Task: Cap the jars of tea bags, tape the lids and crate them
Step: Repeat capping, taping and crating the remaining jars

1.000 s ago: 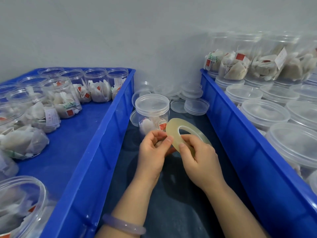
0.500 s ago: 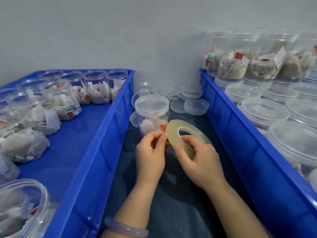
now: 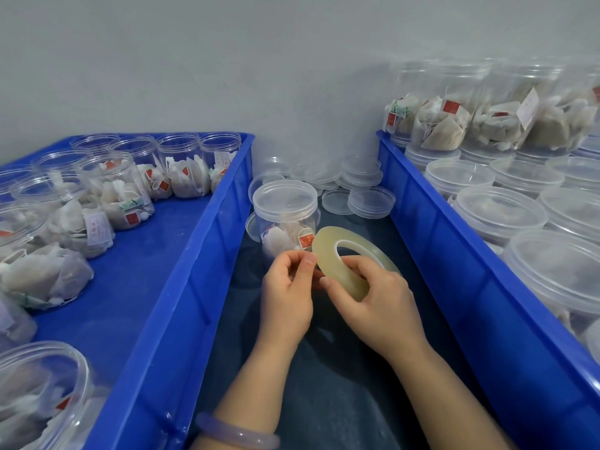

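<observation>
Jar (image 3: 285, 203) just behind tape roll (image 3: 325, 253)

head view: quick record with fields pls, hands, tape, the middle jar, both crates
left hand: pinches at the outer edge of the tape roll; loose end too fine to see
right hand: holds the tape roll
capped jar: upright between the crates, behind the roll, lid on
loose lids: piled behind that jar
left crate: uncapped jars of tea bags
right crate: lidded jars, some stacked at the back
</observation>
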Motion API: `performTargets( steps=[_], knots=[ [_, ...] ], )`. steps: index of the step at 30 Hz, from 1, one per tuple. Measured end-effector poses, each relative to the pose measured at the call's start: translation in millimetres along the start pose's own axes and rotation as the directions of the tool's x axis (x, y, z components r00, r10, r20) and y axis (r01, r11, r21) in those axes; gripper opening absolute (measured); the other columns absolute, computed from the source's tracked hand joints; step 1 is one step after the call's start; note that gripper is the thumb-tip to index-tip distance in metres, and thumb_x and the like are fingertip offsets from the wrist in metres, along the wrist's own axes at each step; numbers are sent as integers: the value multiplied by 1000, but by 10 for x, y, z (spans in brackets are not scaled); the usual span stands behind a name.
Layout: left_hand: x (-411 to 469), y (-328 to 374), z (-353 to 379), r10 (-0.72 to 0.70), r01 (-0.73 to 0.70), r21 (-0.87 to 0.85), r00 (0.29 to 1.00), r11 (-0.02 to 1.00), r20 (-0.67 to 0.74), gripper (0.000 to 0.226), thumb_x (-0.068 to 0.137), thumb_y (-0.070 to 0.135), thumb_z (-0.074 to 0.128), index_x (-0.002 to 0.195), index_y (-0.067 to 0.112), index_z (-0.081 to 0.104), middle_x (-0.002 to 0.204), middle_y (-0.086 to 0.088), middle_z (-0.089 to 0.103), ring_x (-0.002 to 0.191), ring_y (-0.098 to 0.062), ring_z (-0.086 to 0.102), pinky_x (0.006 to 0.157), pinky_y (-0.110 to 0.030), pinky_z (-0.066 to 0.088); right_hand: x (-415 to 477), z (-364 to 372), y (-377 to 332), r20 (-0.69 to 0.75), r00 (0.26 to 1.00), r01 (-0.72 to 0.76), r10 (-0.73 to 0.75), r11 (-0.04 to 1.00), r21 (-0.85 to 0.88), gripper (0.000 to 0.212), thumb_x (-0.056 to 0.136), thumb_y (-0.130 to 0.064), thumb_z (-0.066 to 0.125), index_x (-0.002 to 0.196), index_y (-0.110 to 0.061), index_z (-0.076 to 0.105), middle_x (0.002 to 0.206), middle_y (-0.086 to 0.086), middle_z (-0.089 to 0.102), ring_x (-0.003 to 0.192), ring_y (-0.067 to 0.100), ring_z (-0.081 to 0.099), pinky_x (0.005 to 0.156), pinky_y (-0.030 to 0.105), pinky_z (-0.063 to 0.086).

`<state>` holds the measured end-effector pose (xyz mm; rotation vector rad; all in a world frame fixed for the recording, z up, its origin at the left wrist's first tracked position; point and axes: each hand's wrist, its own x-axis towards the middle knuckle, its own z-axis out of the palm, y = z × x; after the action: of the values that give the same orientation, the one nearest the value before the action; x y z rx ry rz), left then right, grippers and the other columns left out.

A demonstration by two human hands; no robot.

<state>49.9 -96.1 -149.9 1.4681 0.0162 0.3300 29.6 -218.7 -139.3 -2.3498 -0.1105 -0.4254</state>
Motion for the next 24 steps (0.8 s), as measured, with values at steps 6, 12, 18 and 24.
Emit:
performTargets(
  steps=[6,12,18,24],
  knots=[
    [-29,11,0,48,-52,157,998,986,30,19,96,12,48,83,24,56,73,3,65,64,-1,63,59,-10,47,25,-39,2,-10,1000,11,-11,1000,-27,53,81,-54,58,127,-29,53,121,-12,62,108,10,55,91,30,38],
    [-10,45,-38,-23,21,87,1000,996,13,9,83,13,68,82,20,63,79,-8,69,74,-20,69,71,-31,57,11,-58,-10,-42,997,58,-60,998,-28,44,85,-46,60,125,-29,58,121,-12,63,108,7,51,91,29,36],
    [-9,106,-49,-11,8,80,999,997,35,26,82,7,69,97,28,67,83,7,71,76,-8,69,70,-19,56,-2,-64,-28,-45,995,81,-84,995,-63,42,83,-43,65,121,-26,63,112,-8,68,102,13,60,91,32,40],
    [-45,108,-67,131,-104,330,990,938,-59,14,80,11,69,84,24,74,75,12,71,73,-3,67,70,-27,57,1,-59,-33,2,996,89,-89,991,-103,46,84,-50,59,125,-28,60,113,-10,67,106,10,57,91,27,35]
  ],
)
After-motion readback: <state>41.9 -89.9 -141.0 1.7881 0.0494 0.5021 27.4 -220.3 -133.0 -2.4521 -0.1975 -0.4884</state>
